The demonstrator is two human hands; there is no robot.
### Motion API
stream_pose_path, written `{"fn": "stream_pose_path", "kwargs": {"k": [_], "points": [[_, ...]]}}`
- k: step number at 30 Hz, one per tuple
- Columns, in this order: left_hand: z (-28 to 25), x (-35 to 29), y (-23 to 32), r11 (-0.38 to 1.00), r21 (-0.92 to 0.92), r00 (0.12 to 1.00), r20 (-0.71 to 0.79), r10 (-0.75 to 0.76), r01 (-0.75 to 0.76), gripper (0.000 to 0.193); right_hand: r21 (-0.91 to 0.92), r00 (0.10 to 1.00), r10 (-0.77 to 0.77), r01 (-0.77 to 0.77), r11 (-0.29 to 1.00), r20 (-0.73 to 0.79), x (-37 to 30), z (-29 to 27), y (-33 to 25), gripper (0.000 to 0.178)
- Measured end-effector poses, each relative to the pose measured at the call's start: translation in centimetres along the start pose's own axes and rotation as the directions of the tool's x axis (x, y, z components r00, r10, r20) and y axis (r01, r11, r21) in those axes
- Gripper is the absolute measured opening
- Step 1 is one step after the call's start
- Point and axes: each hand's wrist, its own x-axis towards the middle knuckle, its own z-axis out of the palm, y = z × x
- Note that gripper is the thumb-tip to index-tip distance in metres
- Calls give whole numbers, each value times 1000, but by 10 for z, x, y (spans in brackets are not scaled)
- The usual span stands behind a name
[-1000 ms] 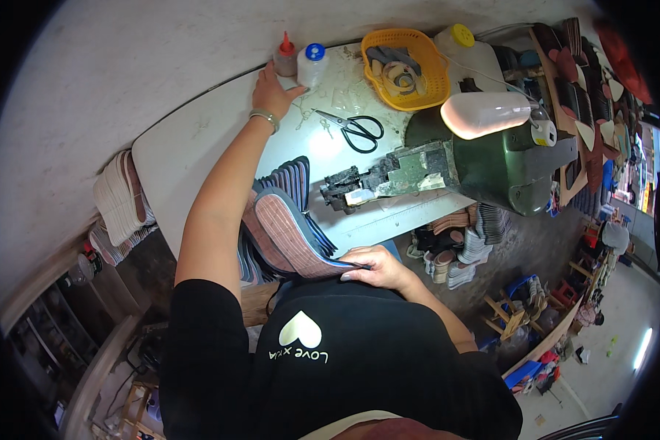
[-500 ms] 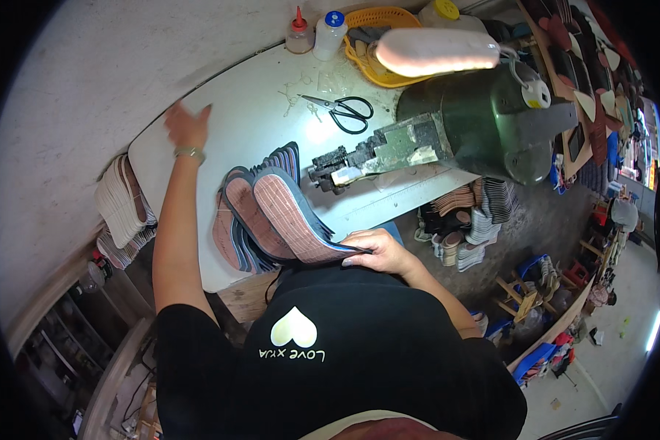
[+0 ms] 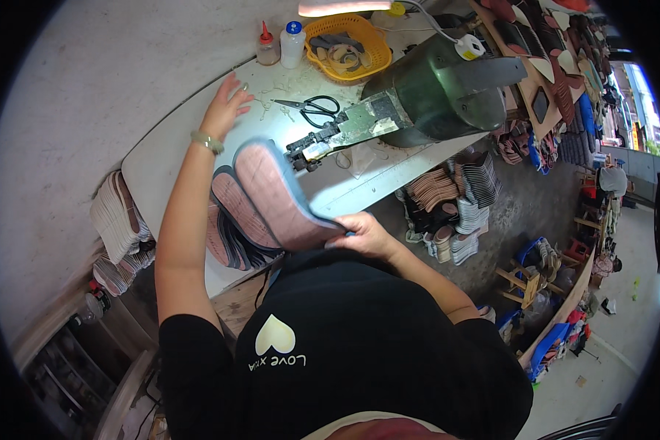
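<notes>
My left hand (image 3: 226, 110) is raised over the white table, its fingers spread and holding nothing. The nearest things to it are a pair of black-handled scissors (image 3: 312, 108) and some small loose pieces on the tabletop. My right hand (image 3: 367, 236) pinches the near end of a pink insole (image 3: 275, 192) with a blue-grey edge, close to my waist. That insole bends upward along its length, and its far end stands by the machine arm. Left of it, more pink insoles (image 3: 246, 205) lie in overlapping stacks on the table; the held one partly covers them.
A green machine (image 3: 447, 95) reaches a metal arm (image 3: 352, 128) over the table (image 3: 165, 158). Behind stand a red-tipped bottle (image 3: 267, 48), a blue-capped bottle (image 3: 292, 45) and a yellow basket (image 3: 348, 55). Stacked insoles (image 3: 433, 194) lie beyond the table's right edge; more (image 3: 114, 220) are at left.
My left hand has moved right from the table's far left edge toward the scissors. The insole in my right hand looks lifted, now covering the fanned pieces behind it. The whole view has shifted.
</notes>
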Motion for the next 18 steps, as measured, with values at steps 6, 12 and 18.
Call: {"fn": "stream_pose_path", "kwargs": {"k": [6, 12, 18], "points": [[59, -165, 51, 622, -706, 809, 556, 191, 338, 54, 294, 967, -21, 98, 951, -254, 4, 3, -3, 31], [93, -211, 21, 623, -726, 934, 356, -20, 290, 30, 114, 995, 2, -14, 993, 104, 21, -16, -29, 39], [75, -223, 22, 767, -595, 944, 326, -39, 238, 35, 67, 997, 24, -29, 997, 76, 52, -10, -28, 38]]}}
